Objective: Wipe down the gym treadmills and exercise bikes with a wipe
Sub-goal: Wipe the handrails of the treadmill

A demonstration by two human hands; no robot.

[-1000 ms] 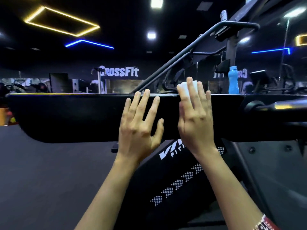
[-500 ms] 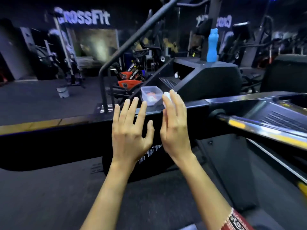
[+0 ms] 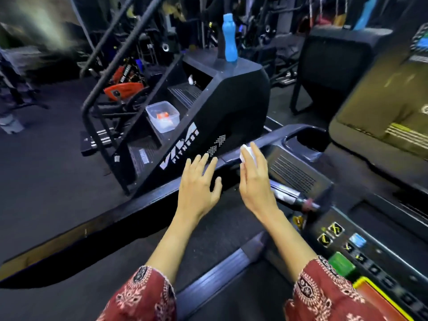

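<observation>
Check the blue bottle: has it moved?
No. The bottle still stands on the same spot on the stepper's top; only the camera view shifted.

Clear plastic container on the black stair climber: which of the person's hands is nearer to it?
Left. The left hand is at the treadmill rail, just this side of the clear container; the right hand, on the white wipe, lies farther right.

The right hand (image 3: 253, 184) slid the wipe (image 3: 245, 153) along the treadmill rail (image 3: 148, 200).
</observation>
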